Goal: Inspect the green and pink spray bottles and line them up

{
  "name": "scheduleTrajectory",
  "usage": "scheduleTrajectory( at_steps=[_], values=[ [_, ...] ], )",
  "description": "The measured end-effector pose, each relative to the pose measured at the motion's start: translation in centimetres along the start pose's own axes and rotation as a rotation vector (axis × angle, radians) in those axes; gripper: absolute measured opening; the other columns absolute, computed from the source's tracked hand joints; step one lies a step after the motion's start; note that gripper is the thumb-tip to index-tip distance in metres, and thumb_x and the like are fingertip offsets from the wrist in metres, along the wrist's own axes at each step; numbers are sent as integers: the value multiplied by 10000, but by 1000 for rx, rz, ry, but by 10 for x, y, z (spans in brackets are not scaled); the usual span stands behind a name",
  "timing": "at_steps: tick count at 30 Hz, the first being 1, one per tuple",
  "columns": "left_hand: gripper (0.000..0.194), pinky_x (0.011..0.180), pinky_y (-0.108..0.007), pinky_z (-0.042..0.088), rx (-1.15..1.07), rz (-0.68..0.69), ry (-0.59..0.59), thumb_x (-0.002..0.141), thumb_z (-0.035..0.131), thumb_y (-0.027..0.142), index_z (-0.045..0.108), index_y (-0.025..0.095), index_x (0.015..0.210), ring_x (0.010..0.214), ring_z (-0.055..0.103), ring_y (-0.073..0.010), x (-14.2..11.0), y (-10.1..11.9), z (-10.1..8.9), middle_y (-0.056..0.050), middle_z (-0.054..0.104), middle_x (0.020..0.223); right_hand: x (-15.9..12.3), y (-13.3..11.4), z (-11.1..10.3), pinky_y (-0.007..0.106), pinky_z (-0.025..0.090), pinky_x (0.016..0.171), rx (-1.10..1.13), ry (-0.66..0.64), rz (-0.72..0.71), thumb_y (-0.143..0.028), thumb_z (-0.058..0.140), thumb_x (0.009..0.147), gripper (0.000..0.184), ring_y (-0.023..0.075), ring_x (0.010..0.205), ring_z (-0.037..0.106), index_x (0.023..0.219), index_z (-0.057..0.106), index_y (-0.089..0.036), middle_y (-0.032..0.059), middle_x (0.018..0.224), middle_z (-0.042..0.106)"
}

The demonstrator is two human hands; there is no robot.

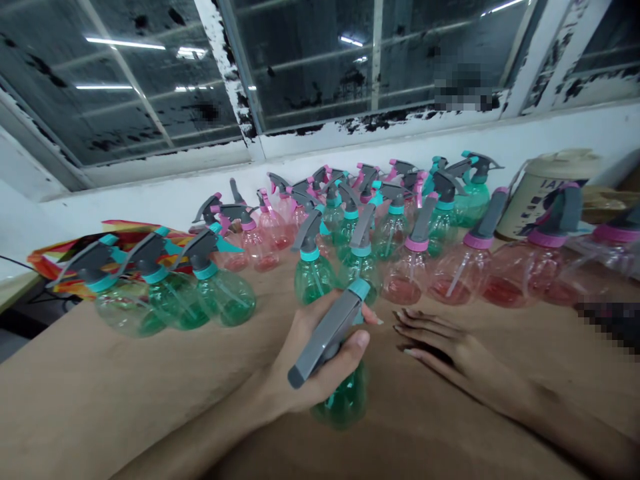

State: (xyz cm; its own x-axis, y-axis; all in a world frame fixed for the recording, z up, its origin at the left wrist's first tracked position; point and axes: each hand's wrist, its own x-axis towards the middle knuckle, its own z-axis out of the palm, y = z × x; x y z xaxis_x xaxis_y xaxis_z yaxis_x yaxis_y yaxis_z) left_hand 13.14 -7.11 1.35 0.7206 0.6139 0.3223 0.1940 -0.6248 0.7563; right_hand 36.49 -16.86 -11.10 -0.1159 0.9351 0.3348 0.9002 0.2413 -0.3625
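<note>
Green spray bottle (345, 400) inside left hand (305, 367).

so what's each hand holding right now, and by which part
The left hand grips a green spray bottle around its neck, under the grey trigger head. The right hand holds nothing, resting on the table.

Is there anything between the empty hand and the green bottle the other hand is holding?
Nothing visible: only bare brown tabletop separates the right hand from the green plastic spray bottle gripped in the left hand. Other bottles stand farther back.
</note>
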Motion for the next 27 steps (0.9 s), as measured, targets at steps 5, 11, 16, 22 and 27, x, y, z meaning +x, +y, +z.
scheduleTrajectory(
  at_steps=[5,11,16,22,27],
  values=[
    [130,512,-260,508,69,83,-8,838,459,330,552,239,835,672,654,-190,-2,-2,1,-20,663,738,0,0,1,442,408,1028,-18,1,4,-382,483,897,365,223,1237,462,1231,560,-258,16,1317,545],
    [145,562,-277,528,9,13,-29,827,465,348,555,239,859,636,636,-178,-2,1,-1,-12,659,724,-1,-1,0,438,399,1036,-46,-26,8,-389,466,905,379,222,1254,440,1249,544,-251,19,1332,529],
    [289,801,-315,534,-57,49,-8,788,513,292,594,242,1061,763,648,-182,-3,-1,-1,-30,672,927,-1,0,0,438,396,1037,-22,-19,16,-386,469,903,391,220,1248,447,1266,526,-253,18,1339,521],
    [394,814,-316,548,-86,74,-15,748,504,184,580,214,1134,778,662,-171,-2,-3,3,-47,662,1011,0,-3,-2,432,393,1038,-8,-14,24,-386,450,910,374,221,1240,458,1224,569,-223,36,1317,544],
    [403,838,-316,547,-117,79,-11,739,503,165,581,233,1128,836,663,-171,-3,-4,3,-50,636,1073,0,-3,-2,426,378,1051,5,-19,31,-382,455,908,375,214,1258,435,1234,562,-229,26,1328,533]
  ],
)
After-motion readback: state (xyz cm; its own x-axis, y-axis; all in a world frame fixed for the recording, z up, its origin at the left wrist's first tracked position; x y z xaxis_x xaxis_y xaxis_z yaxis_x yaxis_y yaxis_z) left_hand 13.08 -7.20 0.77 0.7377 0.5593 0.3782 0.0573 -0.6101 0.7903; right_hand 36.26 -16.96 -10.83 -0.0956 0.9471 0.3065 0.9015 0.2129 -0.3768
